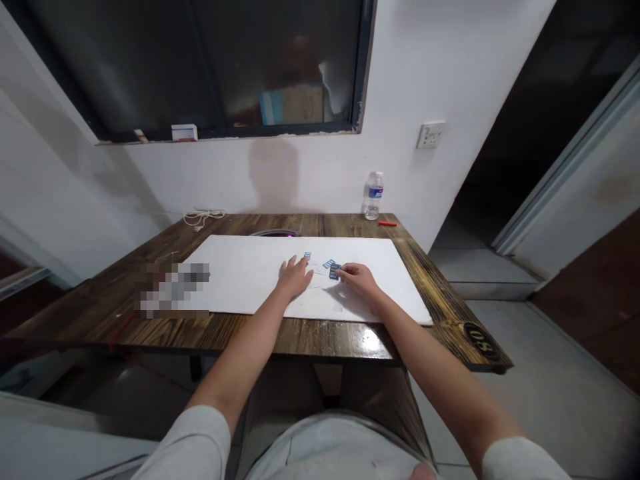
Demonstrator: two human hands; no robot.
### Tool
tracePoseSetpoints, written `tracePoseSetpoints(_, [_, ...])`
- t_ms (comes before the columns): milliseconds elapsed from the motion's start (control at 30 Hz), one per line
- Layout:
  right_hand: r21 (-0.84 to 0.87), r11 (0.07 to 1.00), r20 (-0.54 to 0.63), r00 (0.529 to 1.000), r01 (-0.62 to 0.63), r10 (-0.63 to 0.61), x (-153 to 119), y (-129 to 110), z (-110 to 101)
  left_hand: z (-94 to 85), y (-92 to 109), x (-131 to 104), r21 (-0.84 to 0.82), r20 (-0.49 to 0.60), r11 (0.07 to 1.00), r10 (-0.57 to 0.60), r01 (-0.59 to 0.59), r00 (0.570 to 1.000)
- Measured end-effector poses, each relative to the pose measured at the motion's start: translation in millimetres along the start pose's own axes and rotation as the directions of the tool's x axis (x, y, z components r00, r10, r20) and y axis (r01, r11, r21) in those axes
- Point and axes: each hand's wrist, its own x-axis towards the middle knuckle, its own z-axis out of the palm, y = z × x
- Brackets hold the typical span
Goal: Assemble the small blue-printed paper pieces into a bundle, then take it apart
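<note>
A white board (240,267) lies flat on the wooden table. My left hand (296,276) rests on it with the fingers spread, holding nothing. Just beyond its fingertips is a small blue-and-white piece (307,255), too small to make out. Between thumb and fingers, my right hand (359,280) pinches a small dark blue card-like piece (335,271) with light markings. Another small blue-and-white piece (328,264) lies right behind that one, partly covered by it. Thin dark lines show on the board between my hands.
At the table's (440,300) back right stand a clear water bottle (373,197) and a red pen-like object (387,224). A white cable (203,216) lies at the back left. Part of the board's left end is blurred out. A wall with a window rises behind.
</note>
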Motion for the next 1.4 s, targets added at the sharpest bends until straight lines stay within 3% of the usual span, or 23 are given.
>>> tracePoseSetpoints(233, [0.017, 1.0, 0.002, 1.0, -0.014, 0.014, 1, 0, 0, -18.9, 11, 0, 0.144, -0.105, 0.987, -0.054, 0.069, 0.993])
tracePoseSetpoints(433, [0.003, 1.0, -0.018, 1.0, -0.018, 0.018, 1, 3, 0, -21.7, 4, 0, 0.174, -0.138, 0.979, -0.084, 0.108, 0.987])
tracePoseSetpoints(700, [-0.006, 1.0, -0.022, 1.0, -0.008, 0.008, 1, 3, -1, -16.3, -8, 0, 0.115, -0.051, 0.988, -0.1, 0.105, 0.994])
tracePoseSetpoints(967, [0.002, 1.0, -0.03, 0.999, -0.015, 0.015, 1, 4, -1, -18.7, -8, 4, -0.043, -0.228, 0.997, -0.066, 0.057, 0.971])
tracePoseSetpoints(1067, [-0.007, 1.0, -0.062, 0.998, -0.01, 0.009, 3, 10, -2, -23.9, -4, 6, -0.187, -0.357, 0.982, -0.058, -0.011, 0.932])
tracePoseSetpoints(1167, [0.006, 1.0, -0.101, 0.994, -0.03, 0.031, 5, 14, -2, -28.4, 5, 4, -0.352, -0.434, 0.921, -0.002, -0.167, 0.901])
tracePoseSetpoints(1300, [-0.053, 0.999, -0.091, 0.996, -0.003, -0.002, 5, 15, 0, -27.4, 18, -1, -0.476, -0.405, 0.801, 0.168, -0.364, 0.899])
tracePoseSetpoints(1400, [-0.113, 0.993, -0.06, 0.998, 0.029, -0.036, 4, 12, 0, -21.7, 28, -4, -0.528, -0.322, 0.735, 0.289, -0.425, 0.901])
